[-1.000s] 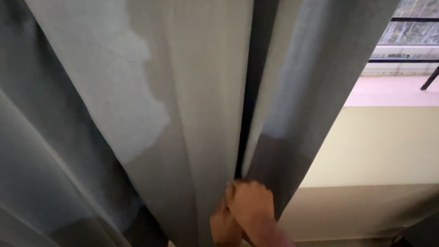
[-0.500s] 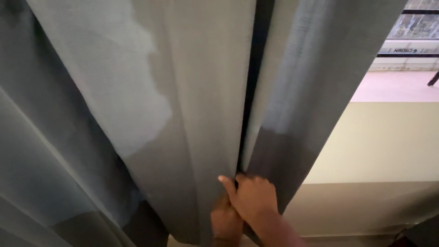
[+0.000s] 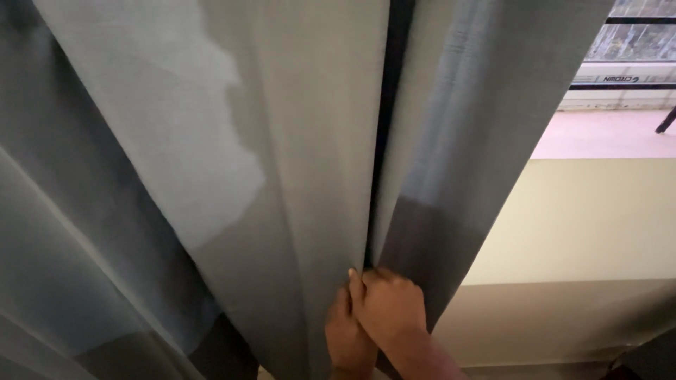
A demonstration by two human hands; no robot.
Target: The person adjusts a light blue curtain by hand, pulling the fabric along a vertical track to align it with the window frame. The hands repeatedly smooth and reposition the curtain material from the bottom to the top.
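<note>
A grey curtain [image 3: 232,176] hangs in long folds across most of the head view. Low in the middle, both my hands meet at a dark gap between two folds. My left hand [image 3: 346,338] lies against the left fold with its fingers up along the fabric edge. My right hand [image 3: 389,307] overlaps it and pinches the edge of the right fold [image 3: 451,183]. The fingertips of both hands are partly hidden inside the cloth.
A cream wall [image 3: 584,232] stands to the right below a pink window sill [image 3: 612,134]. Dark window bars [image 3: 637,21] show at the top right. A dark object [image 3: 648,359] sits at the bottom right corner.
My hands stay at the same fold gap; the right hand has shifted slightly over the left, and the view has drifted a little.
</note>
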